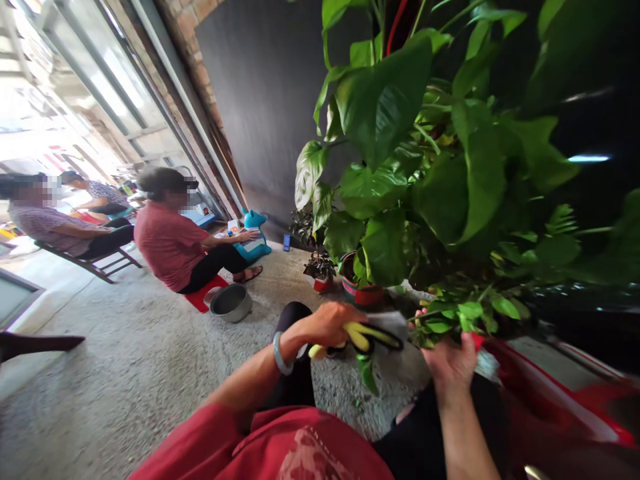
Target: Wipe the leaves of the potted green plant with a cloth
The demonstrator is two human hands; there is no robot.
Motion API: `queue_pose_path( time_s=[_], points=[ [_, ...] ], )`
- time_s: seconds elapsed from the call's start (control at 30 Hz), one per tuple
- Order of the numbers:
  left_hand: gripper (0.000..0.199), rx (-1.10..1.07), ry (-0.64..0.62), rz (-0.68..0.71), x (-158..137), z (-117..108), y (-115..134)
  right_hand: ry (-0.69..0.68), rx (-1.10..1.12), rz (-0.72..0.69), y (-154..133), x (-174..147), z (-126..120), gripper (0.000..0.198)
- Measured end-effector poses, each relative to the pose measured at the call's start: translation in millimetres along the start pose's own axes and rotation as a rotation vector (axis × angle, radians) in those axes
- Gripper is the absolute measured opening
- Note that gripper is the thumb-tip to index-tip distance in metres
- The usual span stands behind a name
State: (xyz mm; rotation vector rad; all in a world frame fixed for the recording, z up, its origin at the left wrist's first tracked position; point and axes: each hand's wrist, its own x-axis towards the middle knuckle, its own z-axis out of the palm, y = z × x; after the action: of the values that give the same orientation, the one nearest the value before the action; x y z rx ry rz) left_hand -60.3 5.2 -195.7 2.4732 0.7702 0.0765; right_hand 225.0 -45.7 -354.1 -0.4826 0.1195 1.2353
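Observation:
My left hand [331, 325], with a pale bangle [282, 355] at the wrist, is closed around scissors [361, 336] with yellow and black handles. Their blades are smeared by motion and point right, towards my other hand. My right hand [453, 363] holds a bunch of small-leaved green stems [465, 317], palm up, fingers partly hidden by the leaves. A single green leaf [367, 375] shows just below the scissors. Right above both hands rises a large broad-leaved plant [385, 107].
Potted plants [323, 283] stand on the concrete floor [125, 373] by a dark wall panel [255, 100]. Further left, a person in a red shirt [167, 240] sits beside a grey metal pot [231, 303] and a blue animal-shaped seat [254, 243]. Two more people sit behind. Red furniture edges my right side.

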Motion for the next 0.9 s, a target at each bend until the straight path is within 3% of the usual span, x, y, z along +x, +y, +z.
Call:
queue_pose_path(
  time_s=[0.1,0.17,0.23,0.33,0.4,0.57,0.63,0.7,0.8,0.83,0.9],
  points=[
    [0.07,-0.125,0.343,0.043,4.2,-18.1,2.0,0.07,0.005,-0.046,9.2,-2.1,10.8,0.046],
    [0.071,-0.149,0.45,0.056,16.0,-11.1,5.5,0.089,0.008,-0.036,9.2,-0.3,16.8,0.045],
    [0.071,-0.112,0.345,0.063,24.2,6.1,8.0,0.091,0.012,-0.053,4.7,0.9,21.6,0.044],
    [0.066,-0.049,0.044,0.071,20.1,24.9,6.1,0.089,0.008,-0.074,-4.1,-2.4,27.4,0.045],
    [0.064,-0.073,0.046,0.07,12.3,20.8,2.7,0.092,-0.004,-0.066,-6.3,-7.6,30.6,0.046],
    [0.066,-0.158,0.593,0.068,23.2,-8.0,8.7,0.11,-0.064,-0.022,3.5,-16.6,31.9,0.051],
    [0.066,-0.129,0.666,0.061,37.9,-1.4,16.9,0.11,-0.107,0.018,7.5,-16.4,27.0,0.053],
    [0.063,-0.051,0.48,0.063,46.8,14.9,23.5,0.103,-0.151,0.061,8.3,-16.3,18.3,0.049],
    [0.057,0.045,-0.007,0.09,39.1,30.6,23.3,0.077,-0.198,0.119,4.7,-20.1,1.9,0.037],
    [0.056,0.049,-0.091,0.11,32.2,28.0,21.0,0.061,-0.21,0.132,3.4,-22.1,-2.8,0.034],
    [0.059,0.026,-0.038,0.148,18.5,10.4,16.8,0.038,-0.229,0.139,2.0,-25.9,-7.9,0.03]
  ],
)
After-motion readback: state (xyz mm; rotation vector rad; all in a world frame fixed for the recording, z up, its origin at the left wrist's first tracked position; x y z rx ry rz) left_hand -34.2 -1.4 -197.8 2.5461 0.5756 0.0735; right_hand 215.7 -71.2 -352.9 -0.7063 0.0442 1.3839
